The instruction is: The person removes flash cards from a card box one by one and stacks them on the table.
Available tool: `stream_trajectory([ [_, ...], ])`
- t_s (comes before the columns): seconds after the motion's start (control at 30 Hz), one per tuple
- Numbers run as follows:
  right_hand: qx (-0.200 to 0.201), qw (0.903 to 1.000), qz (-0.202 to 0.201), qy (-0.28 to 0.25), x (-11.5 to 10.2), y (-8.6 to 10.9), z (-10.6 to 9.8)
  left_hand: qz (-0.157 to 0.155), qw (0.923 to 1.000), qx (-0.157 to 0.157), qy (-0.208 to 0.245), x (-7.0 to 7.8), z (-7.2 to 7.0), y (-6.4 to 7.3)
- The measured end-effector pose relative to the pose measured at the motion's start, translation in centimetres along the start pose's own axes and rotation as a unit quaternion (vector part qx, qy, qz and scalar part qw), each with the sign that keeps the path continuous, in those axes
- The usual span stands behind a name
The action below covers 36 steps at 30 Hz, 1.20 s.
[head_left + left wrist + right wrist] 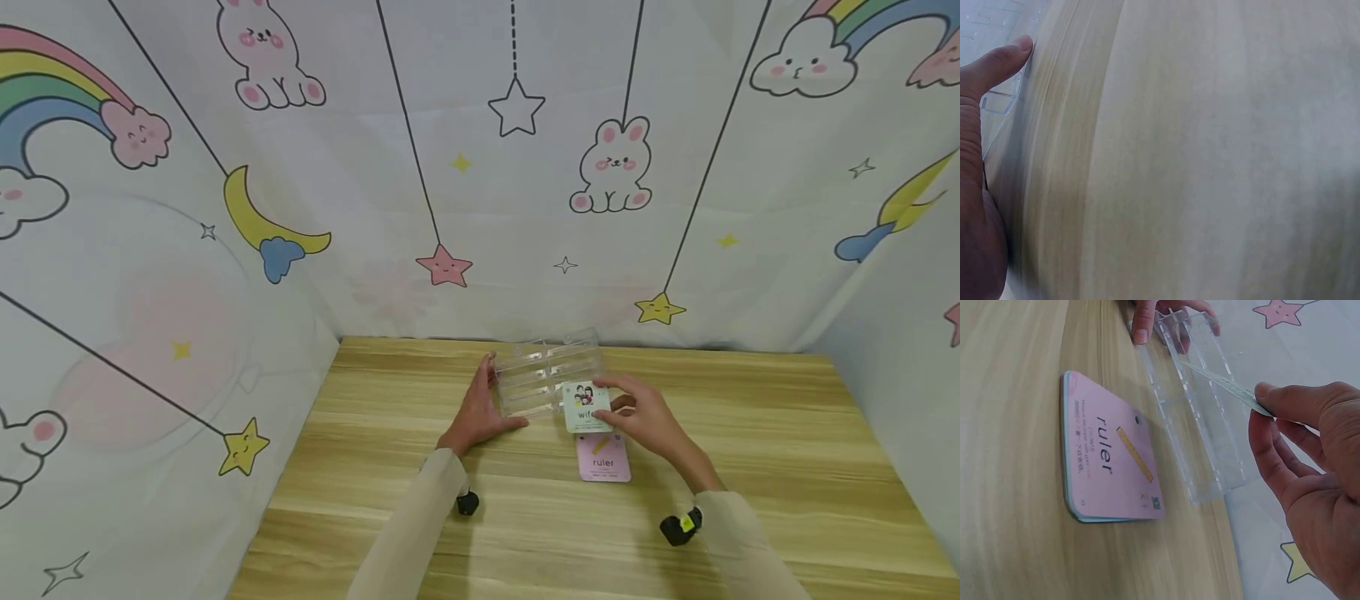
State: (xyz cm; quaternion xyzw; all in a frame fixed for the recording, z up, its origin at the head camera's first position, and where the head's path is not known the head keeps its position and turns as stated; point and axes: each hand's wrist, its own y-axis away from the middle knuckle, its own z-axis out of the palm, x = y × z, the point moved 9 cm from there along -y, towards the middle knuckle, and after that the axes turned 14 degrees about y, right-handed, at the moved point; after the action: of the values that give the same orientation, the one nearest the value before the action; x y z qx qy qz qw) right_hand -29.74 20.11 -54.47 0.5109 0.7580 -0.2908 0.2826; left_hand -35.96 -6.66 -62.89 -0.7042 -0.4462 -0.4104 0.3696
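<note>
My right hand [645,421] pinches the pale green "wife" card [581,408] between thumb and fingers, over the front right part of a clear plastic card rack [522,380]. In the right wrist view the card [1230,386] is seen nearly edge-on, one corner reaching toward the rack's slots. My left hand [478,417] grips the rack's left end, thumb in front and fingers along the side. Just in front of the rack lies a stack of cards [1110,453], a pink "ruler" card on top. The left wrist view shows mostly the thumb [1004,65] beside the rack's edge.
The rack stands on a wooden table [525,533] near its back edge. Behind and at both sides hangs a white curtain [525,192] printed with rabbits, stars and rainbows. Each wrist carries a small black camera [678,529].
</note>
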Motion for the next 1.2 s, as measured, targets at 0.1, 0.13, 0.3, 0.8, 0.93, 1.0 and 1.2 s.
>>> stream_trajectory([
  [0.1,-0.006,0.9999,0.009,-0.012,0.6,0.7,0.1,-0.002,1.0,0.0,0.0,0.0,0.0,0.0],
  [0.13,-0.009,0.9998,0.013,-0.014,0.8,0.9,0.2,-0.003,1.0,0.0,-0.001,0.0,0.0,0.0],
  [0.3,-0.022,0.9982,0.04,-0.038,1.6,2.0,0.5,-0.003,1.0,0.003,-0.005,0.0,0.0,0.1],
  [0.8,-0.063,0.9907,0.093,-0.077,3.8,4.2,2.1,-0.013,0.9999,-0.003,-0.001,-0.2,0.1,-0.1],
  [0.93,-0.073,0.9893,0.097,-0.082,4.2,4.6,2.6,-0.009,0.9999,-0.004,-0.001,-0.2,0.1,-0.1],
  [1.0,-0.076,0.9883,0.102,-0.085,4.4,4.8,2.8,-0.008,1.0,-0.003,-0.001,-0.1,0.0,-0.1],
  [1.2,-0.077,0.9886,0.106,-0.074,4.6,5.1,2.9,-0.003,1.0,-0.001,-0.002,0.0,0.0,-0.1],
])
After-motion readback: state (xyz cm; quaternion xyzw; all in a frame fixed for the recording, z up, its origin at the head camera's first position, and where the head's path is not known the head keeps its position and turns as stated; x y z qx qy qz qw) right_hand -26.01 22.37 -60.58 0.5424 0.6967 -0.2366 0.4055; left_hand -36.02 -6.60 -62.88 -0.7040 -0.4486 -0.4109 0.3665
